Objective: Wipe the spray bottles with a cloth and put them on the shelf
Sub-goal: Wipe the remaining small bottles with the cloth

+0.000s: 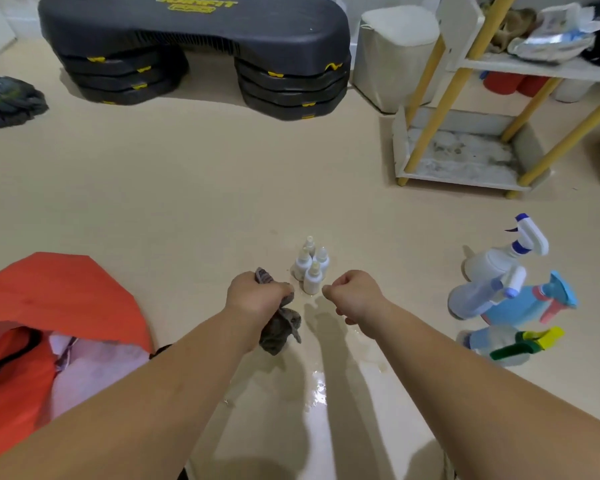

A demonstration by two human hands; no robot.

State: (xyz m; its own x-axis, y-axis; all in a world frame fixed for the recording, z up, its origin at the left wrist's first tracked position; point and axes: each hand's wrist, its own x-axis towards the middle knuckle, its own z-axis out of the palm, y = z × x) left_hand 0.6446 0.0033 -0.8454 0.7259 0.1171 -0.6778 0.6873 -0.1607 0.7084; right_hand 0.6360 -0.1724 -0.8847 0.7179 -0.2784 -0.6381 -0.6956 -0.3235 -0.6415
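Fingers (284,289) of the left hand (257,297) grip a crumpled grey cloth (279,329); the right hand (354,292) curls on nothing. Four small white plastic spray bottles (310,268) stand upright on the beige floor (187,202) just beyond. A black step platform (194,32) reads "JOINFIT".

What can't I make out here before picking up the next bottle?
Head view only:
- Right hand: its back faces the camera, so whether the curled fingers pinch anything is hidden.
- Small white bottles: labels too small; front ones cover rear ones.
- Upper shelf: its clutter is cut by the top and right edges.
- Cloth: partly wrapped in the left hand.
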